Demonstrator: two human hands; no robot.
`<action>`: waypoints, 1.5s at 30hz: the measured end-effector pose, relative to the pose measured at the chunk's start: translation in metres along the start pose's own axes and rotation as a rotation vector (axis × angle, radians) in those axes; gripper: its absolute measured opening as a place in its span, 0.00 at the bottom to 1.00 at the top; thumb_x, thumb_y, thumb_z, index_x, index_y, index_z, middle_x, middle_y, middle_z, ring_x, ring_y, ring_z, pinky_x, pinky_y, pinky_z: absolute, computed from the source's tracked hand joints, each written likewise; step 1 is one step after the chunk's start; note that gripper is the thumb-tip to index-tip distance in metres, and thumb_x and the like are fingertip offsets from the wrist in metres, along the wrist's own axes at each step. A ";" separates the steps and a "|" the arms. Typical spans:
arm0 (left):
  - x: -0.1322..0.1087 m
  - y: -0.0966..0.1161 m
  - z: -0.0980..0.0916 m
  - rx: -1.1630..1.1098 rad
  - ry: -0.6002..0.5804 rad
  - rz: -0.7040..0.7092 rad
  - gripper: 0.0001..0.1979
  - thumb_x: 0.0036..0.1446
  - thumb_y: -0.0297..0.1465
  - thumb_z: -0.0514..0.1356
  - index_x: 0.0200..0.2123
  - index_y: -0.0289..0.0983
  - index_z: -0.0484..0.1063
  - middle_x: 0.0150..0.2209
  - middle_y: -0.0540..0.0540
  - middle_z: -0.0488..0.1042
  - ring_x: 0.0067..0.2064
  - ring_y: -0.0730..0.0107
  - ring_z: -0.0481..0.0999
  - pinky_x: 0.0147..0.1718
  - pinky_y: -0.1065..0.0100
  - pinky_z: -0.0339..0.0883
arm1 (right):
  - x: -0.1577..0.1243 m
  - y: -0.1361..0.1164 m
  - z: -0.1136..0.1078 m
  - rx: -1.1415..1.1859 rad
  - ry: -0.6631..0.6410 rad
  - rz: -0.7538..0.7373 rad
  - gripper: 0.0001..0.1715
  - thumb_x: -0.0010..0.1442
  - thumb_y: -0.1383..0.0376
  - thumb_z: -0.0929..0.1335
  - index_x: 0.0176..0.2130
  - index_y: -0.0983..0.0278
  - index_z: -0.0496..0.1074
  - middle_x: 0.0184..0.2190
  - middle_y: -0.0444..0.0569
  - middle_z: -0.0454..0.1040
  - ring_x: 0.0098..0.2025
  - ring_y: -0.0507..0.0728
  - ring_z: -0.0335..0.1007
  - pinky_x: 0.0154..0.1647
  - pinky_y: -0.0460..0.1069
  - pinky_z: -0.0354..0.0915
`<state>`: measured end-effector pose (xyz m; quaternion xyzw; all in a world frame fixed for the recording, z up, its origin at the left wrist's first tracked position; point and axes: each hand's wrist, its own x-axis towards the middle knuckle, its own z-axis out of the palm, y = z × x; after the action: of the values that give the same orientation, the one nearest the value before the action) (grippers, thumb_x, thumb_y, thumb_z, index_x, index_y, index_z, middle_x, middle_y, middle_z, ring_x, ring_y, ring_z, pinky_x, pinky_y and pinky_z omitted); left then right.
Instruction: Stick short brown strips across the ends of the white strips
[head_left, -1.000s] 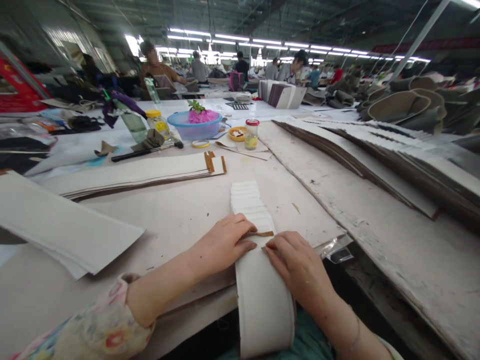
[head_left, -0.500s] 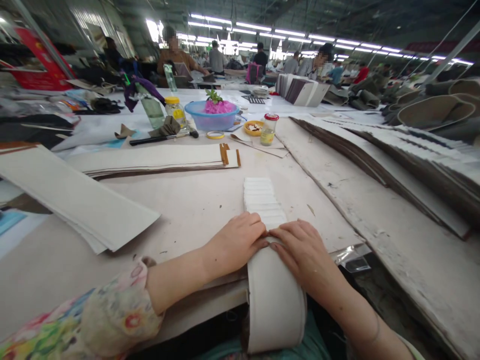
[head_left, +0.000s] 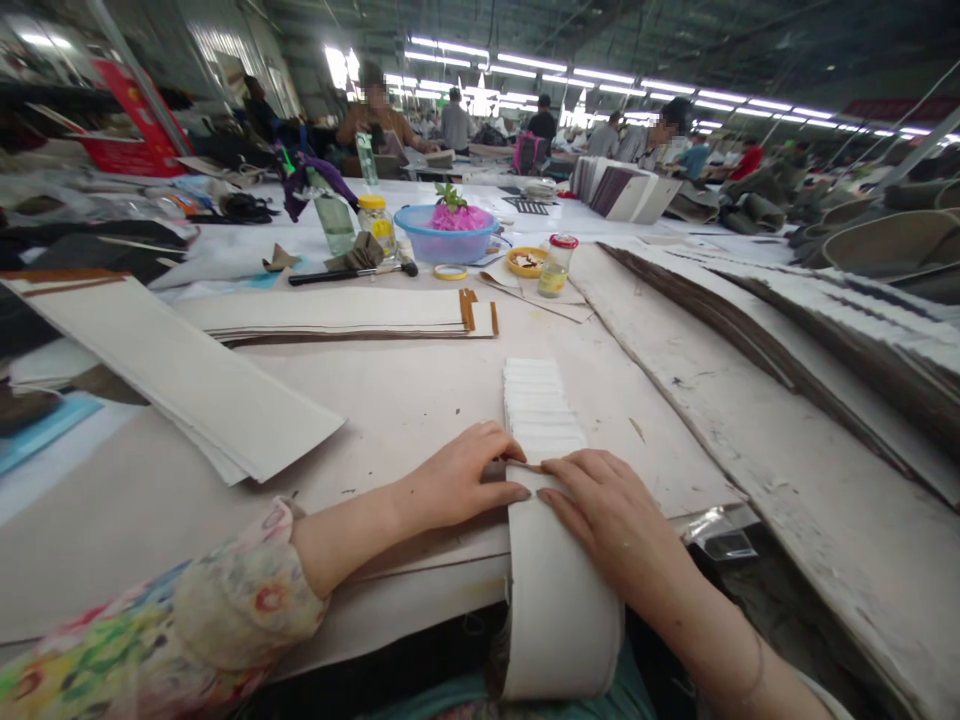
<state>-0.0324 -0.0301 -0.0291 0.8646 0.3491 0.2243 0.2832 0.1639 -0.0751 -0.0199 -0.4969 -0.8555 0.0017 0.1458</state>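
Observation:
A long pale strip (head_left: 559, 600) with a brownish underside runs over the table's near edge and curls down toward my lap. Its far part lies on the table in a row of pleats (head_left: 538, 400). At a raised brown fold across the strip, my left hand (head_left: 457, 475) holds the left edge, thumb on the strip and fingertips at the fold, with a gap between them. Opposite it, my right hand (head_left: 607, 500) grips the fold from the right, thumb below and fingers across it. The undersides of the fingers are hidden.
Flat strips (head_left: 337, 312) lie stacked at the back, more strips (head_left: 202, 370) at left. Beyond stand a blue bowl (head_left: 442, 238) with pink contents, a red-lidded jar (head_left: 556, 268), a yellow dish (head_left: 528, 262) and a brush (head_left: 345, 273). Layered pieces (head_left: 712, 310) cover the right. Several people work behind.
The left thumb has drawn back from the fingers, opening a gap beside the fold. The right hand keeps its place on the strip. The whole view has shifted slightly.

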 end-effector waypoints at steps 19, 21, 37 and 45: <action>-0.017 -0.002 -0.002 -0.147 -0.023 -0.132 0.14 0.60 0.35 0.46 0.43 0.37 0.67 0.38 0.46 0.71 0.39 0.70 0.69 0.40 0.69 0.62 | 0.001 -0.011 0.004 -0.096 0.061 -0.192 0.19 0.63 0.63 0.56 0.45 0.70 0.66 0.34 0.55 0.69 0.37 0.58 0.65 0.37 0.53 0.68; -0.009 -0.004 -0.001 -0.335 -0.034 -0.354 0.17 0.60 0.39 0.44 0.35 0.34 0.67 0.30 0.48 0.71 0.28 0.74 0.69 0.30 0.72 0.64 | 0.000 -0.011 0.004 -0.084 0.083 -0.207 0.20 0.63 0.63 0.55 0.47 0.70 0.66 0.36 0.55 0.70 0.39 0.58 0.65 0.39 0.53 0.67; 0.011 -0.009 0.007 -0.700 -0.206 -0.624 0.17 0.50 0.45 0.53 0.27 0.36 0.59 0.19 0.56 0.61 0.15 0.82 0.56 0.12 0.77 0.45 | -0.014 -0.006 0.016 0.075 0.194 -0.138 0.16 0.61 0.66 0.59 0.46 0.69 0.68 0.42 0.56 0.70 0.45 0.59 0.65 0.45 0.56 0.66; 0.019 0.003 0.003 -0.217 0.034 -0.272 0.10 0.52 0.35 0.54 0.23 0.35 0.62 0.22 0.54 0.62 0.26 0.76 0.60 0.25 0.74 0.55 | -0.014 -0.007 0.016 0.116 0.239 -0.112 0.16 0.60 0.67 0.59 0.46 0.66 0.68 0.42 0.54 0.71 0.45 0.58 0.66 0.46 0.55 0.66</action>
<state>-0.0169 -0.0187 -0.0260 0.7699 0.4413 0.2348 0.3967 0.1606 -0.0888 -0.0376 -0.4358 -0.8569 -0.0160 0.2750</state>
